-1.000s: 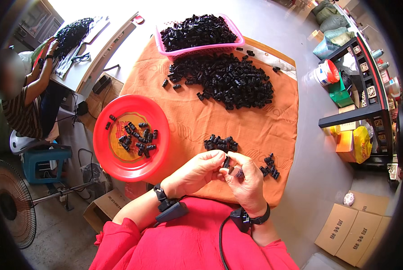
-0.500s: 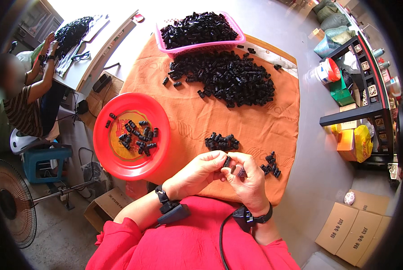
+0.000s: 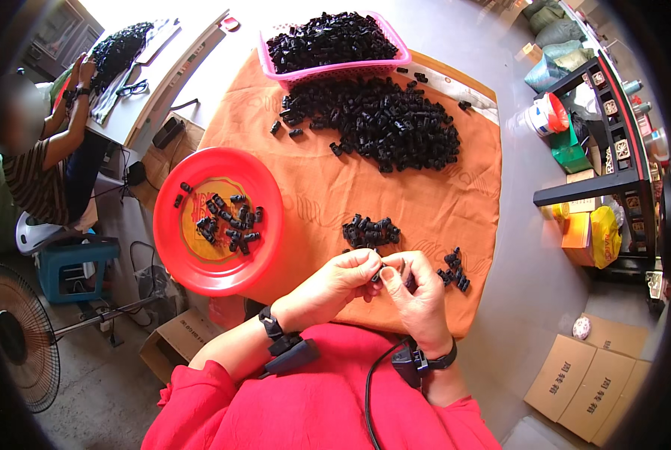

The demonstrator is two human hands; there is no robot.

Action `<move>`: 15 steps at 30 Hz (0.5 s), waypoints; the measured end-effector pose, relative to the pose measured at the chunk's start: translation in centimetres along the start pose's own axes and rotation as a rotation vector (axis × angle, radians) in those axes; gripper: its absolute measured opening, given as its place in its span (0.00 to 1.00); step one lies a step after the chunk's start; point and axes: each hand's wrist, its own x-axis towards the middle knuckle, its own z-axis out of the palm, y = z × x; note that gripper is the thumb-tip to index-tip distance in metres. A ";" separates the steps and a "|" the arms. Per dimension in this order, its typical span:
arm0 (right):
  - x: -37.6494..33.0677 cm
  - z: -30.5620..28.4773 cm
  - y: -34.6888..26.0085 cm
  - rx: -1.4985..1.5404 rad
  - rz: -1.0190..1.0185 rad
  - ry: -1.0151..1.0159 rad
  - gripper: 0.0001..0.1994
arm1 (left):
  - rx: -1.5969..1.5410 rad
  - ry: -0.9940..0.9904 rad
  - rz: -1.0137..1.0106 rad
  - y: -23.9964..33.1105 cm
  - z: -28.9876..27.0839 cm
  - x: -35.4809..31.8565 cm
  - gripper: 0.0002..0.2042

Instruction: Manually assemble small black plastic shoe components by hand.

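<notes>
My left hand [image 3: 339, 279] pinches a small black plastic part [image 3: 378, 273] between thumb and fingertips. Against the same part my right hand [image 3: 419, 300] presses its thumb and forefinger, and another dark piece [image 3: 409, 281] is tucked in its curled fingers. Both hands are closed, low over the near edge of the orange cloth [image 3: 313, 202]. Just beyond them lies a small cluster of black parts [image 3: 370, 232]; to the right of my right hand is a looser group [image 3: 454, 271]. On the left, a red plate [image 3: 172, 259] holds several more black parts [image 3: 234, 220].
At the table's far side, a large heap of black parts [image 3: 380, 124] lies before a pink basket [image 3: 335, 73] full of them. Another person [image 3: 43, 150] works at a white table on the left. A fan [image 3: 20, 337] stands lower left; cardboard [image 3: 586, 386] lies lower right.
My right fingers have shifted on the black part, with the thumb now straighter and the piece less exposed. The other person's hands have moved slightly.
</notes>
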 end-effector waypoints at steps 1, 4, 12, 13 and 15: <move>0.0 0.1 0.5 0.064 -0.003 0.016 0.03 | -0.001 -0.002 -0.002 -0.1 -0.1 0.1 0.09; 0.1 0.3 0.8 0.085 -0.028 0.053 0.02 | -0.010 -0.014 -0.026 -0.1 -0.2 0.2 0.09; -0.1 -0.3 -0.1 0.048 -0.028 0.022 0.06 | -0.026 0.043 -0.102 0.4 -0.1 0.1 0.12; -0.1 -0.4 -0.3 -0.029 -0.022 -0.002 0.08 | -0.027 0.044 -0.102 0.2 -0.3 0.2 0.12; -0.1 -0.5 -0.1 -0.062 -0.049 0.001 0.09 | -0.037 -0.044 -0.070 -0.1 -1.1 0.4 0.14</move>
